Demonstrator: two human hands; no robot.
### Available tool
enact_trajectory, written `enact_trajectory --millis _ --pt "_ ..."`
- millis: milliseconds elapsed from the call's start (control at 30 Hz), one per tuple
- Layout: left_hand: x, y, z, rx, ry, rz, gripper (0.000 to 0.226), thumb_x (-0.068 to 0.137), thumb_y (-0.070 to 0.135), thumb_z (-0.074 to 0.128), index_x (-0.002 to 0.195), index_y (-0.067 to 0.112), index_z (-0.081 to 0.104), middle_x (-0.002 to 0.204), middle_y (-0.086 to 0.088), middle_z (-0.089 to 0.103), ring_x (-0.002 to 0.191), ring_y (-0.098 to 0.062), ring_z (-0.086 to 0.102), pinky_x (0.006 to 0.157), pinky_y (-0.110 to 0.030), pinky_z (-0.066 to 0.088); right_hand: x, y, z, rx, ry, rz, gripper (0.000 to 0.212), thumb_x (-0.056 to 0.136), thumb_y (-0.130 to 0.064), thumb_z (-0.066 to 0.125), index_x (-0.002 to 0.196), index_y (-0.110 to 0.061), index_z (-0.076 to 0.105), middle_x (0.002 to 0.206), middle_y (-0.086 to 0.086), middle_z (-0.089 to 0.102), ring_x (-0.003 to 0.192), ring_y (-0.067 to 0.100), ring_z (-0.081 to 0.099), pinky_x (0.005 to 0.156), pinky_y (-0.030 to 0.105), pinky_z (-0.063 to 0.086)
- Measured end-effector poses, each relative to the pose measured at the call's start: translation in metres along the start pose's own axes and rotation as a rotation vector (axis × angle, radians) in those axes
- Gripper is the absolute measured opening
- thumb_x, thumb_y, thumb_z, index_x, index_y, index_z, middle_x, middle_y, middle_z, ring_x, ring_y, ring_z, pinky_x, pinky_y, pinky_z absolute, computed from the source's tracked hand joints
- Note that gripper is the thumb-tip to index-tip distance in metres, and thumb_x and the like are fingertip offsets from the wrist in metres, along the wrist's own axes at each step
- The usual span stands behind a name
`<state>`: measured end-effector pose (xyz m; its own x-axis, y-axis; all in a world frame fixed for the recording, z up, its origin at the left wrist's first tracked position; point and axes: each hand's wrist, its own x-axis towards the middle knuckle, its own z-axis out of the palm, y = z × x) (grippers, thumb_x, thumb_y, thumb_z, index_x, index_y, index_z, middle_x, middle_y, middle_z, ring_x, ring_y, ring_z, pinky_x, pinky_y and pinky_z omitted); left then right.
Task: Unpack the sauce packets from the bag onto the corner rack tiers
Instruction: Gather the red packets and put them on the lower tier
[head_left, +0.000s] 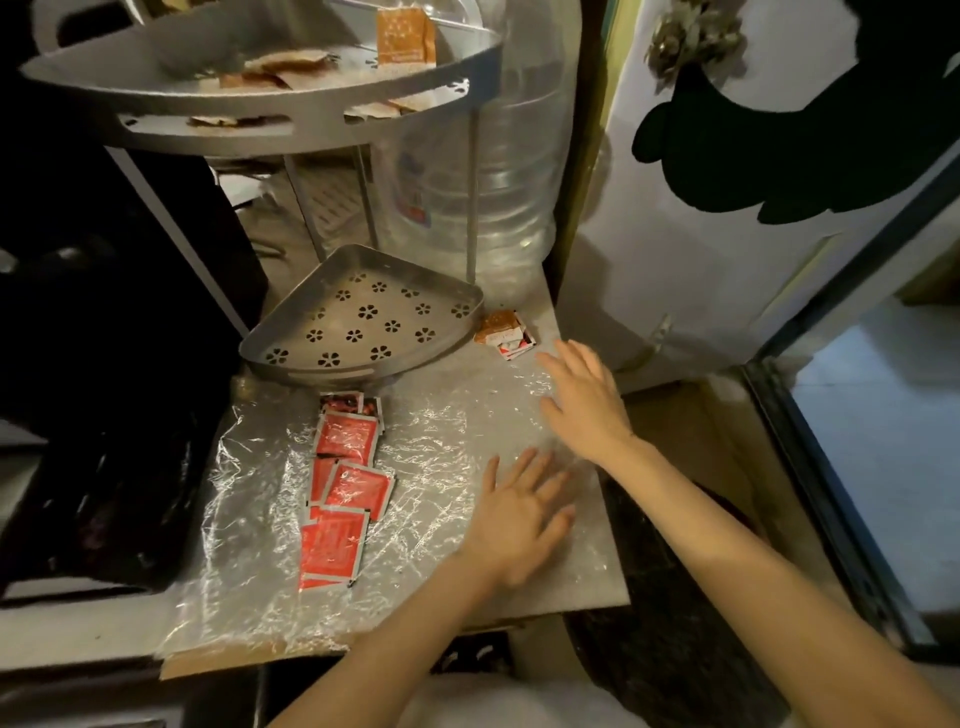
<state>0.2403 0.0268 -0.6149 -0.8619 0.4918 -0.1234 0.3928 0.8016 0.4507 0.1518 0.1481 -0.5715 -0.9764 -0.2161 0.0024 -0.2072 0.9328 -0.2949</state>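
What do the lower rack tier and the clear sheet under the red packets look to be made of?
Lower rack tier: apparently metal, dull silver, with punched flower-shaped holes and a folded rim. Clear sheet: seemingly thin transparent plastic film, crinkled and glinting. Red packets: glossy, probably plastic or foil laminate.

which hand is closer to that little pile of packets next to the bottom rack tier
Right. The right hand lies just below-right of the small packet pile, fingertips close to it; the left hand rests flat much farther toward the person.

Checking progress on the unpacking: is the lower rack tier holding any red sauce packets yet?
No: the lower rack tier lies bare, while the red sauce packets rest in front of it under clear plastic.
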Motion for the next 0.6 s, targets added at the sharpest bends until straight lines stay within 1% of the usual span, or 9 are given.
enact_trajectory --millis 33,100,167,267,333,400,467,533,600 --pt "-0.003 -0.005 -0.008 -0.049 0.053 -0.035 0.066 0.084 0.052 0.01 0.141 0.025 0.029 0.154 0.0 0.023 0.142 -0.018 0.015 0.114 -0.044 -0.003 0.002 -0.008 0.0 -0.005 -0.026 -0.044 0.055 0.093 -0.019 0.044 0.144 -0.017 0.025 0.155 0.004 0.019 0.144 0.021 0.009 0.116 0.038 0.01" --pt "-0.011 -0.019 -0.025 -0.141 0.178 -0.103 0.063 0.082 0.047 0.02 0.135 0.02 0.041 0.142 -0.006 0.043 0.131 -0.022 0.039 0.112 -0.045 0.021 0.009 -0.023 0.003 -0.024 -0.077 -0.131 0.056 0.093 -0.019 0.043 0.145 -0.016 0.022 0.156 0.004 0.019 0.144 0.021 0.009 0.116 0.037 0.009" --pt "-0.025 -0.033 -0.041 -0.203 0.35 -0.16 0.053 0.084 0.04 0.034 0.126 0.014 0.052 0.129 -0.008 0.055 0.114 -0.025 0.054 0.098 -0.037 0.04 0.017 -0.04 0.008 -0.014 -0.105 -0.214 0.056 0.092 -0.019 0.044 0.144 -0.014 0.023 0.155 0.005 0.022 0.143 0.022 0.011 0.116 0.036 0.009" --pt "-0.055 -0.06 -0.056 -0.207 0.521 -0.384 0.042 0.086 0.027 0.054 0.125 0.012 0.052 0.127 -0.005 0.054 0.106 -0.024 0.057 0.091 -0.03 0.041 0.029 -0.068 0.018 -0.001 -0.147 -0.338 0.058 0.091 -0.023 0.048 0.144 -0.012 0.025 0.152 0.005 0.029 0.141 0.022 0.019 0.116 0.035 0.013" --pt "-0.075 -0.076 -0.056 -0.193 0.56 -0.573 0.05 0.083 0.029 0.062 0.128 0.01 0.048 0.128 -0.009 0.051 0.11 -0.027 0.053 0.093 -0.038 0.044 0.037 -0.086 0.026 0.038 -0.218 -0.388 0.064 0.089 -0.028 0.053 0.144 -0.013 0.024 0.152 0.005 0.028 0.141 0.021 0.021 0.115 0.036 0.016" --pt "-0.094 -0.085 -0.055 -0.19 0.559 -0.75 0.061 0.078 0.036 0.067 0.128 0.006 0.046 0.128 -0.015 0.049 0.112 -0.032 0.05 0.094 -0.043 0.044 0.045 -0.102 0.035 0.085 -0.277 -0.427 0.069 0.085 -0.033 0.06 0.143 -0.014 0.027 0.151 0.006 0.031 0.14 0.022 0.025 0.115 0.038 0.021" --pt "-0.108 -0.088 -0.052 -0.213 0.54 -0.885 0.068 0.076 0.035 0.068 0.129 0.003 0.041 0.129 -0.02 0.046 0.116 -0.035 0.044 0.095 -0.042 0.04 0.05 -0.115 0.042 0.123 -0.333 -0.457 0.073 0.081 -0.038 0.064 0.141 -0.014 0.031 0.149 0.008 0.036 0.137 0.024 0.03 0.113 0.04 0.027" --pt "-0.118 -0.089 -0.048 -0.193 0.507 -0.981 0.071 0.077 0.043 0.064 0.13 0.002 0.039 0.127 -0.018 0.045 0.116 -0.032 0.043 0.095 -0.04 0.039 0.053 -0.127 0.047 0.184 -0.397 -0.478 0.075 0.078 -0.039 0.067 0.14 -0.013 0.034 0.147 0.009 0.039 0.135 0.025 0.034 0.112 0.04 0.027" --pt "-0.123 -0.093 -0.042 -0.17 0.463 -1.017 0.068 0.077 0.053 0.059 0.122 0.003 0.045 0.121 -0.014 0.046 0.11 -0.028 0.045 0.094 -0.039 0.043 0.055 -0.136 0.051 0.227 -0.447 -0.49 0.077 0.075 -0.036 0.071 0.139 -0.013 0.035 0.145 0.009 0.041 0.134 0.024 0.035 0.112 0.038 0.022"
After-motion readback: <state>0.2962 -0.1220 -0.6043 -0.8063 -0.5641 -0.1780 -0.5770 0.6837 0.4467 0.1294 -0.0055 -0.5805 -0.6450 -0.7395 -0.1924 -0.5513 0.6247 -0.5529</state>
